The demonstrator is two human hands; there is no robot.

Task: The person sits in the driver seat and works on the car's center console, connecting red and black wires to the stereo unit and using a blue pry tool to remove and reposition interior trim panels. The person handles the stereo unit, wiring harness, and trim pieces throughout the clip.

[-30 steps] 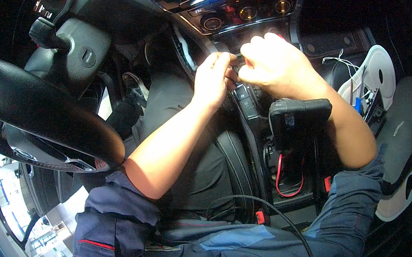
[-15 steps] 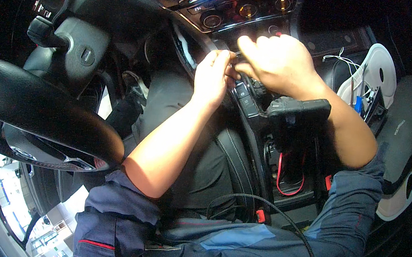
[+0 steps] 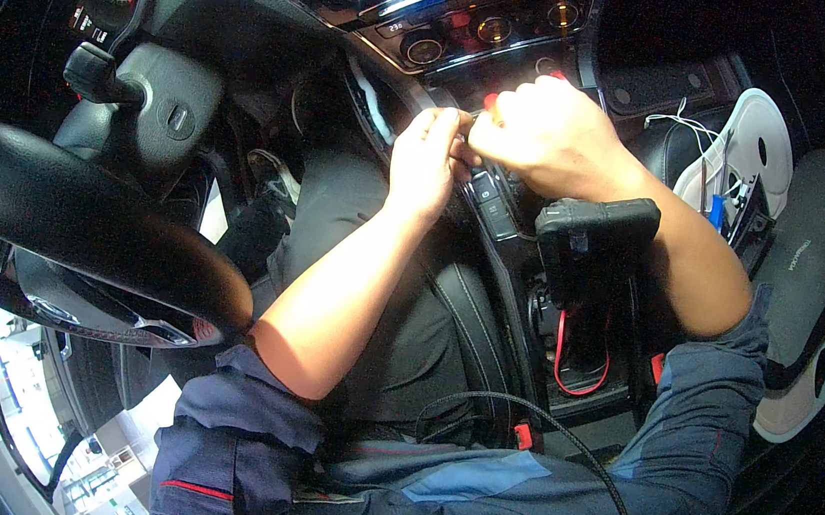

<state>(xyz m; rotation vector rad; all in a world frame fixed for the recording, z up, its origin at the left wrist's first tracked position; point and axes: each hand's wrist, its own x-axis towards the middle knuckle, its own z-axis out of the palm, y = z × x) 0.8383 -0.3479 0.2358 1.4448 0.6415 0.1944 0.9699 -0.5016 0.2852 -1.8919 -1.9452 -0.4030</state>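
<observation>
Above the front of the centre console, my two hands meet almost fingertip to fingertip. My left hand point(image 3: 424, 163) is closed in a pinch near the console's left edge; a small dark piece seems to sit between its fingertips, too small to name. My right hand point(image 3: 551, 139) is curled into a fist beside it, back of the hand up, and covers what it grips. A small red bit point(image 3: 491, 102) peeks out by its knuckles. Just below the hands lies a panel of black buttons point(image 3: 492, 204) on the console.
The black gear lever point(image 3: 595, 242) stands under my right forearm. A red cord point(image 3: 560, 358) loops in the open console behind it. The steering wheel point(image 3: 85, 213) is at the left. White cables and a blue-handled tool point(image 3: 716, 211) lie on the passenger seat. Climate knobs point(image 3: 494, 30) are ahead.
My right hand has rolled over, its thumb and fingers tucking in closer to the left hand. A red bit now shows by its knuckles. My left hand has barely moved.
</observation>
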